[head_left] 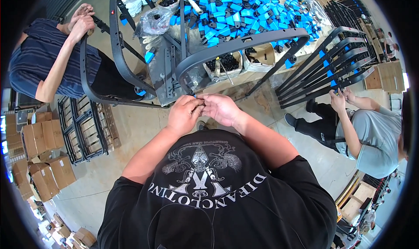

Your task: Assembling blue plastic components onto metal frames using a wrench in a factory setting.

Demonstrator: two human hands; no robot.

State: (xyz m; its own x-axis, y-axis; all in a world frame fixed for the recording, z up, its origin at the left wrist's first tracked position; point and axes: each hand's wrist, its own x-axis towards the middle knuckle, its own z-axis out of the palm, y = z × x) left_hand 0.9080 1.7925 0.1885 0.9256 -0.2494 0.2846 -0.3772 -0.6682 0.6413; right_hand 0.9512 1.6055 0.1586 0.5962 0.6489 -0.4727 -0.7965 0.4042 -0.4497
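A black bent metal tube frame [242, 42] arches in front of me over the edge of the worktable, its lower corner at my fingers. My left hand [185, 114] is closed, fingers curled and pinching beside that corner. My right hand [221, 111] meets it fingertip to fingertip, palm partly turned up and fingers bent inward. Whatever small thing lies between the fingertips is hidden. Just beyond my hands stand a box of small black parts [232, 68] and a second open box [260, 66]. A thin metal tool [225, 70] slants across the first box.
Blue-and-black plastic pieces [235, 17] are heaped on the worktable [321, 39]. At left, a person [48, 61] grips another black frame [114, 39]. At right, a person [371, 131] handles stacked frames [349, 52]. Cartons [43, 135] and a rack of black frames [85, 126] stand at left.
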